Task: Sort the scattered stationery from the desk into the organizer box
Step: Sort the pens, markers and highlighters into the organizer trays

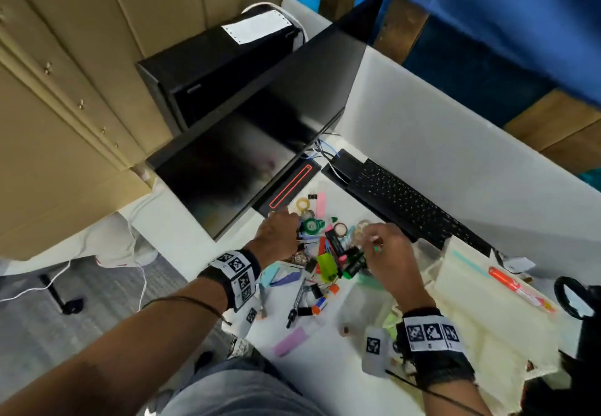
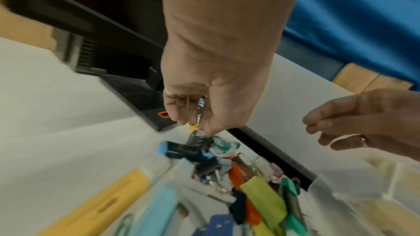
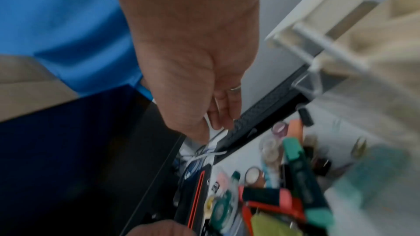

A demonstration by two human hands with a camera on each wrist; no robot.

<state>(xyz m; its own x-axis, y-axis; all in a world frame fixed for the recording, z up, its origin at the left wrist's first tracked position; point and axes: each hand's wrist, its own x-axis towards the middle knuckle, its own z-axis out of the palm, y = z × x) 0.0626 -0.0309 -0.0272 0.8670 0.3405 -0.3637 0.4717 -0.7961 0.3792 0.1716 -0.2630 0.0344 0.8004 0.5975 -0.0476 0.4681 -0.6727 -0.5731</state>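
Sorting: barely begun, as I judge it; most of the stationery lies loose on the desk (image 1: 406,142).
Pile: a heap of markers, tape rolls, clips and sticky notes (image 1: 325,253) sits between the base of the monitor (image 1: 260,142) and the keyboard (image 1: 413,204), spreading toward the desk's near edge.
Organizer box: the clear, divided organizer box (image 1: 367,298) stands on the desk just right of the pile, under the right wrist; the compartments I can make out look almost bare, though blur hides much.
Placed: an orange pen (image 1: 520,288) lies on pale trays near the right edge.
Left hand: the left hand (image 1: 278,235) reaches down at the far side of the pile, thumb and fingertips pinching a small dark clip (image 2: 205,144) by the green tape dispenser (image 1: 311,226).
Right hand: the right hand (image 1: 388,253) hovers over the pile's right side, fingers curled; whether it holds anything I cannot tell.
Left to do: nearly the whole heap.
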